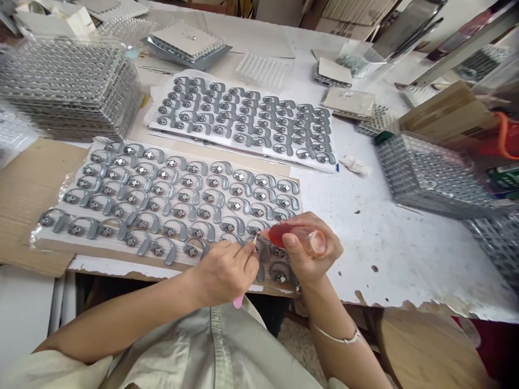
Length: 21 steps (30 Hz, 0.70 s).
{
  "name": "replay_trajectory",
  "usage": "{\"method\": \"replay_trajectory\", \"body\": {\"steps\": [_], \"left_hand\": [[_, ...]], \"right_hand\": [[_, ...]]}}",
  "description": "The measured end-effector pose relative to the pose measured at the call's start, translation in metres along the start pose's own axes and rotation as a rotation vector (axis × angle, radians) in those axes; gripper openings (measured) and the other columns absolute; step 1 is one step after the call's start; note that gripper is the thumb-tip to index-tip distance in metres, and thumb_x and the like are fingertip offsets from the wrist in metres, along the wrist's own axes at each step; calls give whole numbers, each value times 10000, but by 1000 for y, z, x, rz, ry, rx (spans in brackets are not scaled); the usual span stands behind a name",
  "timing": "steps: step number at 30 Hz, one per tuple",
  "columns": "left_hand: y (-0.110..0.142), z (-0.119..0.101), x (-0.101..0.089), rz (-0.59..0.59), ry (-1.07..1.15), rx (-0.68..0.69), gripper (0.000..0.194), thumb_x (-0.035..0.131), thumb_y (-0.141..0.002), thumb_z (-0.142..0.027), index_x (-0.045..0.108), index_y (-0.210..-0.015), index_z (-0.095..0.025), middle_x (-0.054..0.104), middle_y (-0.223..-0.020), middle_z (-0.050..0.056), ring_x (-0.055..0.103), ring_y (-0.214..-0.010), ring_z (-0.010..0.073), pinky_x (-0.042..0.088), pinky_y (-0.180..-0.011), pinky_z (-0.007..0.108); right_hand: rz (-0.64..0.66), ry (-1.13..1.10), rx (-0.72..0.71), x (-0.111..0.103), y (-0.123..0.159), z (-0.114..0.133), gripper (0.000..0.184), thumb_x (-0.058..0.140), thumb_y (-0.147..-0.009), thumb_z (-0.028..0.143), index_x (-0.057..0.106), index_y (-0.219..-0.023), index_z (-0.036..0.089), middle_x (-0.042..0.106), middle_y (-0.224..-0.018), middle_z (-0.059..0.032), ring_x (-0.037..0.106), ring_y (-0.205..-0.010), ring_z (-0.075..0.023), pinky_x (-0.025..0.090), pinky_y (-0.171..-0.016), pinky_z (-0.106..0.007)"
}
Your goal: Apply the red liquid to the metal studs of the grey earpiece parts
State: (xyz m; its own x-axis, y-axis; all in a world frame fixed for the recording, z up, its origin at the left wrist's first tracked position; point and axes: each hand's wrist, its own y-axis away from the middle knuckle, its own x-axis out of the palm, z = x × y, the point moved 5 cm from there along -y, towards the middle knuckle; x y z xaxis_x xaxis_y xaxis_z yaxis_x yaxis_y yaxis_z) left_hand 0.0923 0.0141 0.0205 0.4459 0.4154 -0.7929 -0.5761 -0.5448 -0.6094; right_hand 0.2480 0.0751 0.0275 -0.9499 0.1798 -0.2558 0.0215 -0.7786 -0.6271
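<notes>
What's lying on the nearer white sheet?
Rows of grey curved pieces with shiny round parts lie on the nearer sheet; the left hand and right hand hide what sits beneath.

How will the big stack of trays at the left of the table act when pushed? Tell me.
The stack of trays will probably feel heavy, since it is many layers deep. Its layers may slide over one another, as no strap shows around them. It seems unlikely to tip as one block, looking wider than it is tall.

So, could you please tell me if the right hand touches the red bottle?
Touching: the head view shows the right hand gripping the red bottle between thumb and fingers.
</notes>
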Motion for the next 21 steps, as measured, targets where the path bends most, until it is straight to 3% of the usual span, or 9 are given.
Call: {"method": "replay_trajectory", "body": {"steps": [21], "left_hand": [[0, -1, 0, -5, -1, -23, 41, 577, -839, -114, 586, -799, -116, 725, -937, 127, 576, -562, 164, 409, -483, 315]], "right_hand": [[-21, 6, -62, 2, -2, 3, 155, 728, -804, 279, 645, -883, 175, 643, -763, -38, 587, -632, -178, 474, -547, -321]]}}
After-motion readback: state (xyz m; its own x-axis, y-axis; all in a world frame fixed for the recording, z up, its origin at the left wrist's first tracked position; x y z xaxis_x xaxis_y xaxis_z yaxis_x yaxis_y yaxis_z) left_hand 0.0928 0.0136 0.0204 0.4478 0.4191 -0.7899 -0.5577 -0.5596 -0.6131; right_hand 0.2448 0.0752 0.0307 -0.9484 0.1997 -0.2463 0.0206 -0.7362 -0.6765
